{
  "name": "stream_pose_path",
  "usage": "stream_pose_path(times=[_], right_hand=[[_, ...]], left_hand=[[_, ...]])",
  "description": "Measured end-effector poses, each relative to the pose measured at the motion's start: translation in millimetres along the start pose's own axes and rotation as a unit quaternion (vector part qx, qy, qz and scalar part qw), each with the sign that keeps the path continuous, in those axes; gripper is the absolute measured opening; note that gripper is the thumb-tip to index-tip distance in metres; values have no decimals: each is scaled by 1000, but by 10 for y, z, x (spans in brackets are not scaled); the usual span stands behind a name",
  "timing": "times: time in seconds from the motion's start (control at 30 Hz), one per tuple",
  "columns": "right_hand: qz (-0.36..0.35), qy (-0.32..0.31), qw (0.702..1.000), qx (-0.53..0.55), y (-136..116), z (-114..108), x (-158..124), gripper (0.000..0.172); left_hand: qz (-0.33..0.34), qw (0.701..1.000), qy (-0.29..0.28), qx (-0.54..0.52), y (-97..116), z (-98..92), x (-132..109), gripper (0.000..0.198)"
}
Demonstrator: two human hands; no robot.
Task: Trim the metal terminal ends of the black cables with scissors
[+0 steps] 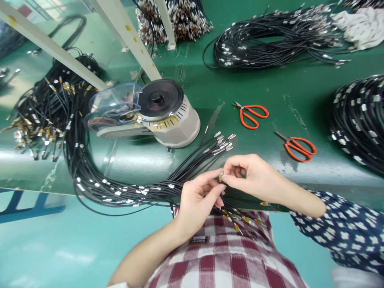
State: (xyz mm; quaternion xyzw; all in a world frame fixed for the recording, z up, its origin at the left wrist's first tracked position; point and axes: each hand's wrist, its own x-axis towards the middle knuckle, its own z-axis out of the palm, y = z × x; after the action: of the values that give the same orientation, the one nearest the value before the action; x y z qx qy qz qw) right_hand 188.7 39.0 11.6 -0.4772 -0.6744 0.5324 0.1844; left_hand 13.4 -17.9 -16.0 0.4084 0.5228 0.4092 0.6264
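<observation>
Near the table's front edge, my left hand [198,198] is closed with thumb and forefinger pinched round the end of a black cable. My right hand [253,176] meets it there, thumb and forefinger closed on a small metal-and-yellow piece [221,176] at the cable's tip. Whether that piece is all terminal or partly yellow tape, I cannot tell. A bundle of black cables [159,190] with white labels runs in from the left; some bare metal ends [223,145] fan out just behind my hands. Below them, other cable ends with yellow tape [237,227] hang over my checked apron.
A round tape dispenser [178,132] stands behind the bundle. Two orange-handled snips, one farther back [249,116] and one nearer [300,149], lie to the right. Coiled cables [360,116], another cable bundle [255,44], white cloth [361,28] and pale metal posts [135,38] surround the space.
</observation>
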Motion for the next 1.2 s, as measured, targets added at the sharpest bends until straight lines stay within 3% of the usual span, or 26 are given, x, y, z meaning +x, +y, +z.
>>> stream_pose_path(times=[0.2, 0.4, 0.57, 0.93, 1.2], right_hand=[[-3, 11, 1000, -16, 18, -1, -9, 16], [61, 30, 985, 158, 197, -4, -8, 30], [35, 33, 984, 174, 240, 84, -53, 39], [-14, 90, 983, 159, 130, 199, -86, 20], [-42, 115, 968, 221, 167, 250, -59, 16]], left_hand=[[-14, 998, 22, -58, -23, 25, 51, 28], [1, 996, 49, -74, 17, 16, 82, 25], [11, 996, 43, -77, -3, 2, 80, 22], [5, 995, 9, -101, -10, -19, 68, 21], [-82, 986, -25, -146, -20, -79, 94, 25]])
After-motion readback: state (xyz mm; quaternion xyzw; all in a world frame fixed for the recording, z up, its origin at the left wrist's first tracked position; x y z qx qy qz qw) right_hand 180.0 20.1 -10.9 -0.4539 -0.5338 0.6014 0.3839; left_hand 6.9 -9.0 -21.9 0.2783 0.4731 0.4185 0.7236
